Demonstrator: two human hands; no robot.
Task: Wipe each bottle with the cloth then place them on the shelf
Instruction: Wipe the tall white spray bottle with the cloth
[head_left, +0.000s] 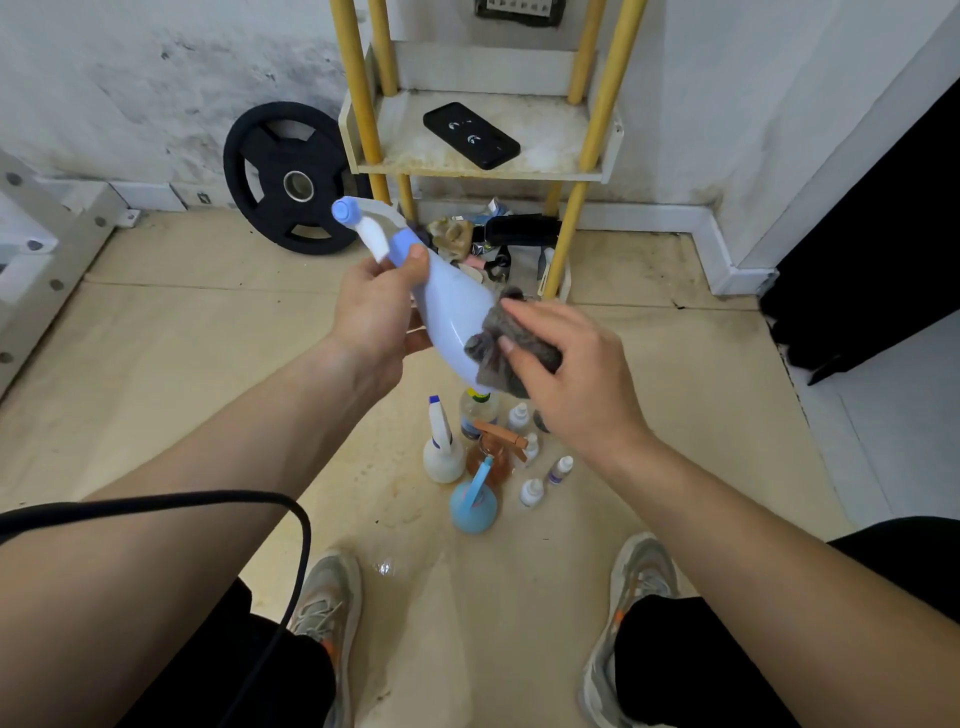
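Note:
My left hand (375, 310) grips the neck of a pale blue spray bottle (451, 312), tilted with its nozzle up and to the left. My right hand (571, 371) holds a grey cloth (511, 345) pressed against the bottle's lower body. Below my hands, several bottles stand on the floor: a white spray bottle (441, 452), an amber one with an orange trigger (493, 457), a round blue sprayer (472, 501) and small white dropper bottles (532, 491). The shelf (545, 156) with yellow posts stands against the wall ahead.
A black phone (470, 135) lies on the shelf's board. Clutter sits on the floor under the shelf (483, 239). A black weight plate (288, 179) leans on the wall at left. A black cable (291, 571) hangs by my left leg. My shoes (327, 608) flank the bottles.

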